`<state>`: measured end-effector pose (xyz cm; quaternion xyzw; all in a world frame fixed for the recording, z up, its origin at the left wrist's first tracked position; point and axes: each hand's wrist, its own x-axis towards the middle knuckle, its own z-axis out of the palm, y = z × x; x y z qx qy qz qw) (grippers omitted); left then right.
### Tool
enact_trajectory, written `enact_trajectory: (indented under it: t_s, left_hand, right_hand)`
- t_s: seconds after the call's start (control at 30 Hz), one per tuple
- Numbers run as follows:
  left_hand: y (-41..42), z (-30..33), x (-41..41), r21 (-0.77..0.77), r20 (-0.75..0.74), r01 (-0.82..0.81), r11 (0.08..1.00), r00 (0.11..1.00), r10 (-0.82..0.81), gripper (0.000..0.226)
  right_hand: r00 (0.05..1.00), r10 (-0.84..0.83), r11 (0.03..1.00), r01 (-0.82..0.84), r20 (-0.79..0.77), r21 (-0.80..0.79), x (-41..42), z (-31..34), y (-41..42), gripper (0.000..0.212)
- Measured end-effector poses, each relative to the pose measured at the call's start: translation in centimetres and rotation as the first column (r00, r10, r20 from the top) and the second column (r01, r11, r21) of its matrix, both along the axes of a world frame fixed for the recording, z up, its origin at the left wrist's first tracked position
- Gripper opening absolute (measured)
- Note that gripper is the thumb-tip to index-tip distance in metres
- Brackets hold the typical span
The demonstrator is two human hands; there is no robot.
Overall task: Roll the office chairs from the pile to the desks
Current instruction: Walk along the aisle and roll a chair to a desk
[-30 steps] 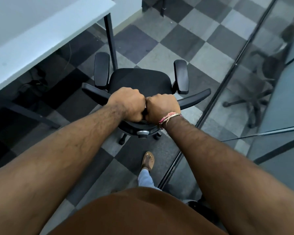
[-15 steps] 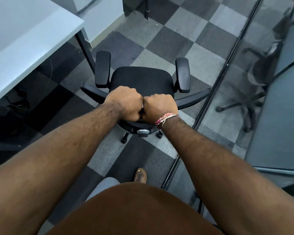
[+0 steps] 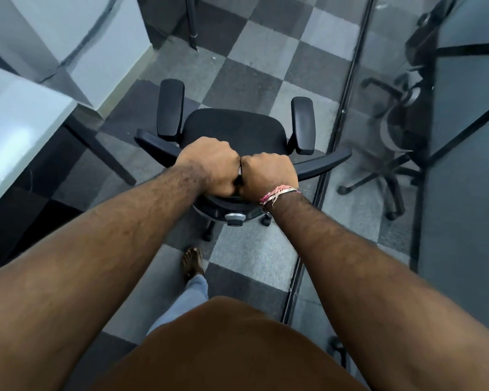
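A black office chair [image 3: 235, 131] with two padded armrests stands on the checkered carpet in front of me, seat facing away. My left hand [image 3: 212, 165] and my right hand [image 3: 268, 173] sit side by side, knuckles touching, both gripping the top edge of its backrest. A thread bracelet is on my right wrist. The white desk [image 3: 20, 131] lies to the left, its corner close to the chair's left armrest. The chair's casters show under the seat.
A glass partition with a black floor rail [image 3: 347, 88] runs along the right, close to the chair's right side. Behind the glass stands another office chair [image 3: 401, 131]. A white wall corner [image 3: 76, 46] is ahead left. My sandalled foot [image 3: 192, 262] is behind the chair.
The chair has rolled forward along the glass partition, past the desk's corner and leg. The desk has slid back to the left of view. Both hands keep their grip.
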<state>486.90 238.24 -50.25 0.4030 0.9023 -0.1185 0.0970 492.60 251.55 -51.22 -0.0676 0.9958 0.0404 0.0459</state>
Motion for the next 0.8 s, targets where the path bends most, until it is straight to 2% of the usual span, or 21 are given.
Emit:
enact_trajectory:
  t_s: [0.17,0.37,0.8]
  left_hand:
    - [2.4,0.1,-8.4,-0.006,0.01,0.13,0.992,0.992,-0.129,0.038]
    - [5.0,0.1,-17.2,-0.022,0.025,0.201,0.979,0.979,-0.201,0.033]
    - [18.6,-0.1,-38.2,-0.016,-0.016,0.176,0.984,0.984,-0.176,0.03]
  right_hand:
    - [0.996,-0.092,0.996,0.093,-0.02,0.012,-7.1,0.1,1.7,0.017]
    - [0.99,-0.141,0.99,0.141,-0.006,0.001,-15.0,-0.5,4.1,0.019]
    - [0.986,-0.163,0.986,0.164,-0.033,0.012,-36.1,-0.6,17.7,0.022]
